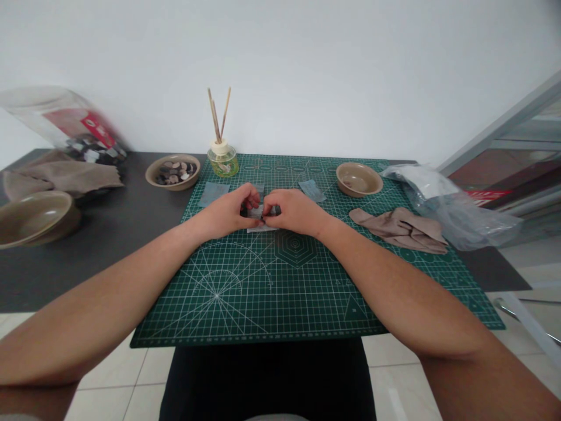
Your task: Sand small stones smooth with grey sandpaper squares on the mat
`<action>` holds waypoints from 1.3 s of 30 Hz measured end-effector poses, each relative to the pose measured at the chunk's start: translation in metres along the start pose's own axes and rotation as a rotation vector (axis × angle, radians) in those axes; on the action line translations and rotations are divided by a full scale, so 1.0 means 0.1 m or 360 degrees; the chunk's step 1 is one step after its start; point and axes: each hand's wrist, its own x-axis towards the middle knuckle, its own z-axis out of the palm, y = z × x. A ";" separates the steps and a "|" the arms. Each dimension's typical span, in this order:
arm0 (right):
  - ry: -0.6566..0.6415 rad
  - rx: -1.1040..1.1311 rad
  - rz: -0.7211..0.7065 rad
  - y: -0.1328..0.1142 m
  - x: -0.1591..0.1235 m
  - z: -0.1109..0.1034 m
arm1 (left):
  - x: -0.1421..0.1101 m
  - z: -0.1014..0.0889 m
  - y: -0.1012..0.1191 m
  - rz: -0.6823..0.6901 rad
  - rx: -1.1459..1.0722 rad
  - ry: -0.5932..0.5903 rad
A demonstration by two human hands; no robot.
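Observation:
Above the middle of the green cutting mat, my two hands meet with their fingertips nearly touching. My left hand is closed, thumb and fingers curled onto a small, thin light-grey sheet. From the other side, my right hand pinches at the same sheet. Fingers cover most of it, so whether something small lies in it cannot be made out. A similar bluish-grey square lies flat left of my left hand, and another blue-grey square lies beyond my right hand.
At the back left are a bowl of flat roundish pieces and a reed diffuser. A bowl, a crumpled brown cloth and a clear plastic bag are right. Far left are another bowl, a cloth and a bag.

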 end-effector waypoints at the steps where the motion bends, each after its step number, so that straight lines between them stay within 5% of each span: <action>1: -0.0004 -0.0009 0.0009 0.00 -0.01 -0.01 | 0.00 0.00 0.00 -0.0001 0.0006 0.0001; 39: 0.0010 0.0068 -0.0066 0.06 -0.01 0.07 | -0.01 0.01 0.02 -0.0020 0.0032 -0.0001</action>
